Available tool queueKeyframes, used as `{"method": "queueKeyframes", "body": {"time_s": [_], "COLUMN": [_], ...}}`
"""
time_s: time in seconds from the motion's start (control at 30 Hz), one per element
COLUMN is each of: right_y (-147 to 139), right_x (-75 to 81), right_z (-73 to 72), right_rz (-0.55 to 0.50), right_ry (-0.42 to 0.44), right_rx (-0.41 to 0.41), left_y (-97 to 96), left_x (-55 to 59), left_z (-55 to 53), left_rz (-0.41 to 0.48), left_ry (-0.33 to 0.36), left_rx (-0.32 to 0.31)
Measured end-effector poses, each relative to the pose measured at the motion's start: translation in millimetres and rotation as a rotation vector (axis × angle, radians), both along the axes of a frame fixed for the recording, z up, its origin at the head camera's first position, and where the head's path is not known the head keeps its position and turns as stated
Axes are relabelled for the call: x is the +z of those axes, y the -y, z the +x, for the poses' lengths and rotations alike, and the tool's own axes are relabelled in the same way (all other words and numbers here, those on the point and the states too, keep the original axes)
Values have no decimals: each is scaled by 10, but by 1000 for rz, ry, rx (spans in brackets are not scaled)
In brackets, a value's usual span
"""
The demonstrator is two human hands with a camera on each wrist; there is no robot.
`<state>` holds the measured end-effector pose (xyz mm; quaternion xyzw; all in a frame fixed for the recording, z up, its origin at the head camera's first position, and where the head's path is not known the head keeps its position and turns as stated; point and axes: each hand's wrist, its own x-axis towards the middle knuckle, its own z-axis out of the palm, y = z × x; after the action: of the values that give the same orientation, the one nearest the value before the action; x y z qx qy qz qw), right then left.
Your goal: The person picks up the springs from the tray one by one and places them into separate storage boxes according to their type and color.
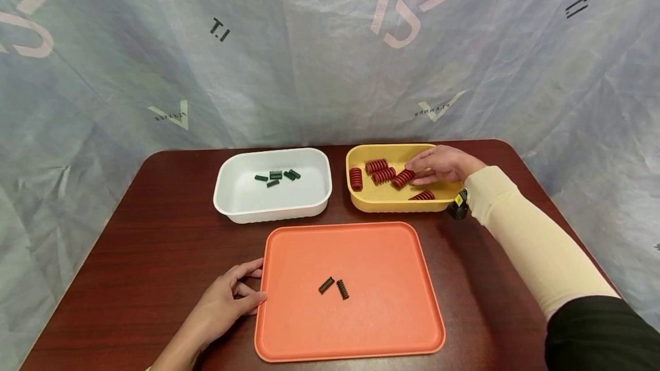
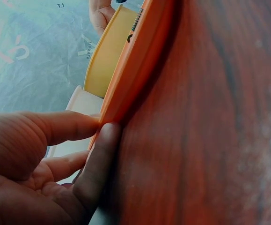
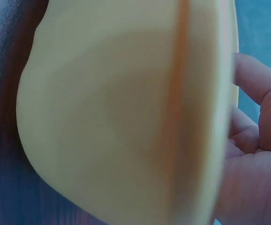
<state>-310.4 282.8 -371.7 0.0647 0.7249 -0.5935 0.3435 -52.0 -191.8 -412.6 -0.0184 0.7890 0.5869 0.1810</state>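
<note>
My left hand (image 1: 219, 305) grips the left edge of an orange tray (image 1: 304, 331). In the left wrist view, a thumb and finger meet the tray's rim (image 2: 119, 89) from two sides. Two small dark coil springs (image 1: 342, 289) lie on the tray near its middle. My right hand (image 1: 443, 163) reaches into a yellow bin (image 1: 371, 205), its thumb and fingertips around the right end of a red coil spring (image 1: 403, 178). Several other red springs (image 1: 356, 178) lie in that bin. The bin's wall (image 3: 102, 117) hides the right fingertips in the right wrist view.
A white bin (image 1: 273, 213) with several small green springs (image 1: 261, 177) stands left of the yellow one, behind the tray. Everything sits on a dark red wooden table (image 1: 154, 245). A grey printed sheet (image 1: 309, 73) hangs behind the table's far edge.
</note>
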Motion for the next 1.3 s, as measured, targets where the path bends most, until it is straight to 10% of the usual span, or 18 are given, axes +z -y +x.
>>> {"method": "queueKeyframes", "body": {"time_s": [0.53,1.3], "right_y": [-53,-31], "right_x": [278,324], "right_z": [110,933], "right_rz": [-29,-155], "right_ry": [-41,-214], "right_rx": [23,139], "left_y": [-4,-2], "left_x": [5,-10], "left_z": [4,-6], "left_rz": [9,-31], "left_ry": [-10,-8], "left_rx": [2,-14]}}
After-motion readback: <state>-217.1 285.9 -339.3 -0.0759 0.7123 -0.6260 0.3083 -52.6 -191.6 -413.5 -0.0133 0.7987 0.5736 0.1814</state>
